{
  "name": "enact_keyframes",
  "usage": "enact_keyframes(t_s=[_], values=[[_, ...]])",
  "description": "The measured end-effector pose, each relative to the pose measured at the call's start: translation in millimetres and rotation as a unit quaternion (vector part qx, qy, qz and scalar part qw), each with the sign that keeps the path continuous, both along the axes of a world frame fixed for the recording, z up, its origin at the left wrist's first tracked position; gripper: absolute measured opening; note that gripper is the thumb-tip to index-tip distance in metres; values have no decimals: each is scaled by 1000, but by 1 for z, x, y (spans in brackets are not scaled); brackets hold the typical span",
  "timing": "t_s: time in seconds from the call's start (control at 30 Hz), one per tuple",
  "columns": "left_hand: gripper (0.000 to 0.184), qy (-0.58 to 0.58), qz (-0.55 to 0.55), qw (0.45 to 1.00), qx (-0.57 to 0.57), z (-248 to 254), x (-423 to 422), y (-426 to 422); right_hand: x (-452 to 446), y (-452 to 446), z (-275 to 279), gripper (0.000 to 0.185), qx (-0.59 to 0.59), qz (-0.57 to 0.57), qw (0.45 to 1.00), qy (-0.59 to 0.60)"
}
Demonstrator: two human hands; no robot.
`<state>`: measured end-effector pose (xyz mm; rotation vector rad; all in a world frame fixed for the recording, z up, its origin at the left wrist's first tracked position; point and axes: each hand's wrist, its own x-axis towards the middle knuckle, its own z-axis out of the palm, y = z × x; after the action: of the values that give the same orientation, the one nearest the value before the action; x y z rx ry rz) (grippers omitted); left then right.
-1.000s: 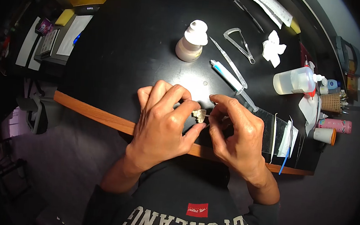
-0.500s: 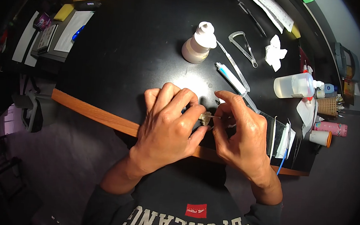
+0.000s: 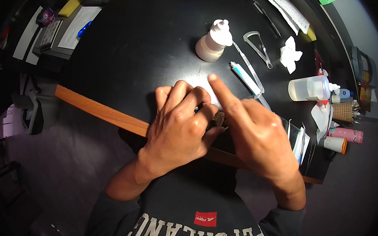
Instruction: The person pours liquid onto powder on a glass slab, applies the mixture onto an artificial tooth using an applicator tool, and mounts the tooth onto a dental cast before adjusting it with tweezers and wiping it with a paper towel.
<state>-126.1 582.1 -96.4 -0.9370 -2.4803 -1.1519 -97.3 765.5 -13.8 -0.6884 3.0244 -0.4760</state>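
Note:
My left hand (image 3: 177, 119) is closed with bent fingers around a small beige piece with a bumpy or ridged surface (image 3: 218, 119). Only part of this piece shows between thumb and fingertips. Close on its right side is my right hand (image 3: 258, 134), index finger stretched out toward the far left, over a bright patch of the tabletop. The other fingers curl underneath, so whatever they hold is hidden. Beyond the hands stand a white-capped squeeze bottle (image 3: 212, 42) and, beside it, a white and blue tube (image 3: 245, 79).
A metal caliper (image 3: 257, 48), a pen (image 3: 266, 18) and crumpled tissue (image 3: 290, 55) lie on the black table (image 3: 137, 47). To the right are a clear bottle on its side (image 3: 309, 89), a woven cup (image 3: 343, 111) and a pink can (image 3: 349, 135). A wooden edge (image 3: 100, 111) borders the near side.
My right hand has turned over; its index finger now reaches farther out, and the thin rod it pinched near the beige piece is hidden. My left hand keeps its hold.

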Motion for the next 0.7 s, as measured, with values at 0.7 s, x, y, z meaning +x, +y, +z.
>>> enact_keyframes(t_s=[0.7], values=[[32,-33,-17,999,-20,3,-4,-5,34,2,-24,19,-166,-151,974,31]])
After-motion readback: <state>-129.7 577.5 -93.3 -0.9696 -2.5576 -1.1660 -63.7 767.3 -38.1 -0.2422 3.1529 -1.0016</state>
